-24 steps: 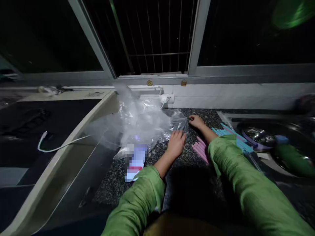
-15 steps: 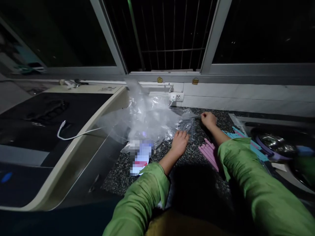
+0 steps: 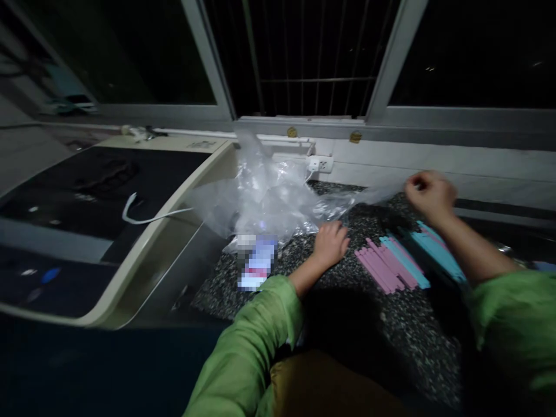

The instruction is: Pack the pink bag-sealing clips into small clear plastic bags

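My left hand (image 3: 330,243) rests on the speckled dark counter (image 3: 391,330), fingers curled down on the edge of a clear plastic bag (image 3: 343,204). My right hand (image 3: 428,194) is raised to the right, closed in a fist, pinching the far end of that bag, which stretches between the two hands. A row of pink sticks (image 3: 382,269) and light blue sticks (image 3: 423,255) lies on the counter between my forearms. Both sleeves are green.
A heap of crumpled clear plastic (image 3: 264,200) lies against the wall below a white socket (image 3: 319,164). A small white and red packet (image 3: 257,263) lies beside it. At left stands a cream appliance with a dark top (image 3: 104,191) and a white cable (image 3: 143,217).
My right hand has lifted and pulled to the right, stretching the clear bag out. The left hand stays pressed on the bag. The view has swung left, so the sink is out of sight.
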Available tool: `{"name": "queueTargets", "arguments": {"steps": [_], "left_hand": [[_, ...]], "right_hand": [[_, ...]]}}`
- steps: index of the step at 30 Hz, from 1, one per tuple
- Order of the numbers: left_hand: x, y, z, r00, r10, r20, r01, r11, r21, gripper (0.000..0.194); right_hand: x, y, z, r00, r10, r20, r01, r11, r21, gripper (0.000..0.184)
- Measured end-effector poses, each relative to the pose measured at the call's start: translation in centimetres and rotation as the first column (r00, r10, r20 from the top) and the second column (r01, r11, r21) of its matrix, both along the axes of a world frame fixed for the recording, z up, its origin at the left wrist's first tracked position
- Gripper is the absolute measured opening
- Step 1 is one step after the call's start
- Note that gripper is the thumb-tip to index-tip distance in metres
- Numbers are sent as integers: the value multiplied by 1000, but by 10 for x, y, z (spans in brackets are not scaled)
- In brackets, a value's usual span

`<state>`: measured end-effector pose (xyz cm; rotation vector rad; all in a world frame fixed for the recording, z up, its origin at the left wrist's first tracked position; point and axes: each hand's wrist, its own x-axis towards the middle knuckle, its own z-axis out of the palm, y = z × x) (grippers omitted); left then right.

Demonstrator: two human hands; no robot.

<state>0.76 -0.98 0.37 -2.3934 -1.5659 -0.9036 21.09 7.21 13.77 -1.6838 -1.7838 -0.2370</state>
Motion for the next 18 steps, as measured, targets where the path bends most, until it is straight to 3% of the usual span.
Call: {"name": "queueTargets", "arguments": {"steps": [4, 9, 13, 18], "left_hand": [[18, -15, 16, 968, 36, 247, -65, 992, 108, 48], [27, -35, 36, 927, 9, 375, -77, 983, 166, 65], [19, -51, 47, 947, -84, 311, 38, 988, 153, 49], [0, -69, 53, 955, -207, 213, 189, 977, 99, 31]], "right_hand": [[2, -43, 19, 978, 165, 127, -186, 965, 184, 14], [1, -115, 15, 835, 348, 426, -489, 824, 286, 14], [-12, -164, 5, 698, 452, 556, -651, 723, 231, 12], [-38, -193, -10, 668, 575, 472, -685, 723, 89, 11]]}}
